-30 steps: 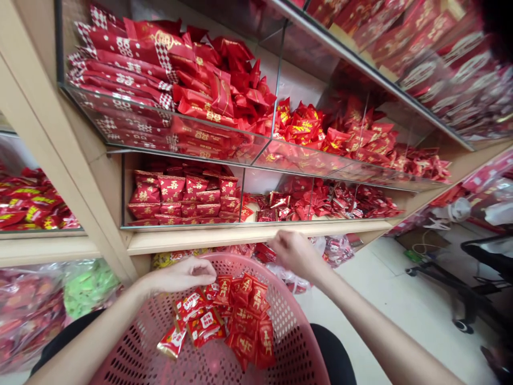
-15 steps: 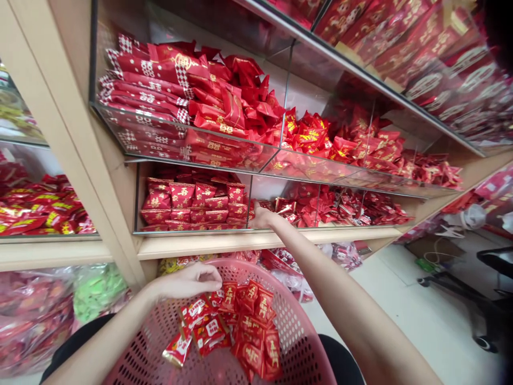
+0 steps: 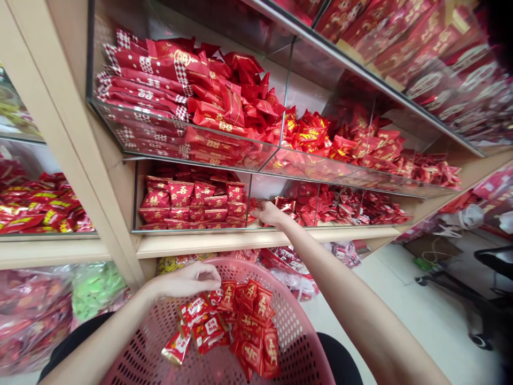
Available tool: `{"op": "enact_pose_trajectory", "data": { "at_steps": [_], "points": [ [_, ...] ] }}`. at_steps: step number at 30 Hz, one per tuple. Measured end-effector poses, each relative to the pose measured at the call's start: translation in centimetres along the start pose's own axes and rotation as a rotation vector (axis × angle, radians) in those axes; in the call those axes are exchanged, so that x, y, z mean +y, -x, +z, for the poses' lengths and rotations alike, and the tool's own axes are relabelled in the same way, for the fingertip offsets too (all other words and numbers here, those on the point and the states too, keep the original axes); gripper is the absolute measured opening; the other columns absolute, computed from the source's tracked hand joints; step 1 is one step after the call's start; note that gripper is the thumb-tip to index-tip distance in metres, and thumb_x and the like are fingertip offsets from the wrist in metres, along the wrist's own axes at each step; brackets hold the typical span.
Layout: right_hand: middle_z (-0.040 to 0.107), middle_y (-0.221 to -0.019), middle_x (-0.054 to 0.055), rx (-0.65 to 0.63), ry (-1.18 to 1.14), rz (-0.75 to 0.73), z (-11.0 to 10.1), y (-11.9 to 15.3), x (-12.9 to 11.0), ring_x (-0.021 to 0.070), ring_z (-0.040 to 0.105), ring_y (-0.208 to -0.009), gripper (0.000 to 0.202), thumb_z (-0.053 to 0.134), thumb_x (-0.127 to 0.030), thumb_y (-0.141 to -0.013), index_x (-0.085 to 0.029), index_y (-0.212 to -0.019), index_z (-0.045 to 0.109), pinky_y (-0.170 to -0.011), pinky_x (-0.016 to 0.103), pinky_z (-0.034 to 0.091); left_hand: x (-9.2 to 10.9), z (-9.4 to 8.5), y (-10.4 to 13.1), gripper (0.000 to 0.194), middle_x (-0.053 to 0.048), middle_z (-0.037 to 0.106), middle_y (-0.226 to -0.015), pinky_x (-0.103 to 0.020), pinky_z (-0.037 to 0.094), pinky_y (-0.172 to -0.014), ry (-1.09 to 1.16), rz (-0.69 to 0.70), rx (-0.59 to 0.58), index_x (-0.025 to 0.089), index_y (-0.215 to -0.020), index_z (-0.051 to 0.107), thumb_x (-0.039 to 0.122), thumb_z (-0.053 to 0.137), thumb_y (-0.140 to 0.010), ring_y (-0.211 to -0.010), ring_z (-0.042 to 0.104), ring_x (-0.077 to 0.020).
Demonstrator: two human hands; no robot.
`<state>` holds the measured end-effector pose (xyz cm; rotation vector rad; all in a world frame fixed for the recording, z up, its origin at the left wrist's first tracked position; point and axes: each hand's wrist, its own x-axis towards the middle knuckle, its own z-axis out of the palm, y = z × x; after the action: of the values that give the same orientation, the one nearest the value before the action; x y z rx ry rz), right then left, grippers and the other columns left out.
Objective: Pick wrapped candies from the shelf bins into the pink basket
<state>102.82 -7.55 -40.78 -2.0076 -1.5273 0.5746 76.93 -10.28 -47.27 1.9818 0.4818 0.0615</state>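
A pink perforated basket sits between the person's legs, with red and gold packets and several white-marked red packets inside. Over its upper left rim, my left hand is curled, fingertips close to the packets; what it holds, if anything, is hidden. My right hand reaches into the lower shelf compartment, just right of the neatly stacked small red packets. Its fingers touch red packets at the compartment's left side, and the fingertips are partly hidden among them.
Above runs a glass-fronted shelf filled with red packets. A wooden upright stands at the left. Clear bags of packets lie low at the left, and a black wheeled chair base is at the right.
My right hand has shifted slightly right and its fingers now point left among the packets. My left hand stays almost where it was, and the view has moved a little.
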Motion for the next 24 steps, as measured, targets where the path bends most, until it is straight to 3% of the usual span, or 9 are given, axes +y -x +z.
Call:
{"op": "enact_pose_trajectory", "data": {
  "at_steps": [7,12,16,20,24],
  "points": [
    [0.055,-0.069,0.001,0.099,-0.233,-0.018,-0.8,1.5,-0.4,0.0091,0.052,-0.058,0.029,0.046,-0.013,-0.078,-0.009,-0.106,0.051,-0.054,0.020,0.047,-0.3,-0.1,0.0,0.035,-0.001,0.064,-0.086,-0.023,0.041,-0.070,-0.007,0.010,0.005,0.019,-0.087,0.062,0.049,0.048,-0.079,-0.078,0.055,-0.0137],
    [0.057,-0.079,0.002,0.256,-0.562,-0.106,-2.5,4.0,0.2,0.0115,0.057,-0.072,0.018,0.051,-0.021,-0.076,-0.014,-0.092,0.055,-0.066,0.025,0.053,-0.3,-0.1,0.1,0.036,-0.001,0.063,-0.086,-0.024,0.041,-0.072,-0.019,-0.001,0.007,0.018,-0.086,0.062,0.050,0.047,-0.079,-0.080,0.054,-0.0147],
    [0.058,-0.088,0.003,0.333,-0.707,-0.112,-4.4,8.5,1.5,0.0122,0.058,-0.078,0.026,0.058,-0.033,-0.073,-0.017,-0.092,0.053,-0.076,0.029,0.051,-0.3,-0.1,0.0,0.038,-0.001,0.063,-0.088,-0.024,0.040,-0.073,-0.026,-0.031,0.003,0.018,-0.088,0.062,0.051,0.046,-0.079,-0.081,0.053,-0.0155],
    [0.059,-0.084,0.003,0.164,-0.541,-0.056,-4.5,13.9,3.9,0.0132,0.058,-0.075,0.026,0.055,-0.039,-0.076,-0.017,-0.090,0.053,-0.072,0.028,0.049,-0.1,-0.1,-0.2,0.037,-0.001,0.063,-0.090,-0.025,0.039,-0.074,-0.031,-0.026,-0.022,0.019,-0.090,0.062,0.051,0.046,-0.080,-0.082,0.053,-0.0156],
    [0.059,-0.076,0.003,-0.072,-0.218,-0.034,-2.0,18.1,6.4,0.0122,0.054,-0.063,0.015,0.045,-0.027,-0.081,-0.016,-0.082,0.055,-0.061,0.025,0.045,0.1,0.0,-0.4,0.037,-0.002,0.063,-0.092,-0.026,0.039,-0.076,-0.025,-0.052,-0.040,0.018,-0.090,0.062,0.051,0.046,-0.079,-0.084,0.054,-0.0159]
  ]
}}
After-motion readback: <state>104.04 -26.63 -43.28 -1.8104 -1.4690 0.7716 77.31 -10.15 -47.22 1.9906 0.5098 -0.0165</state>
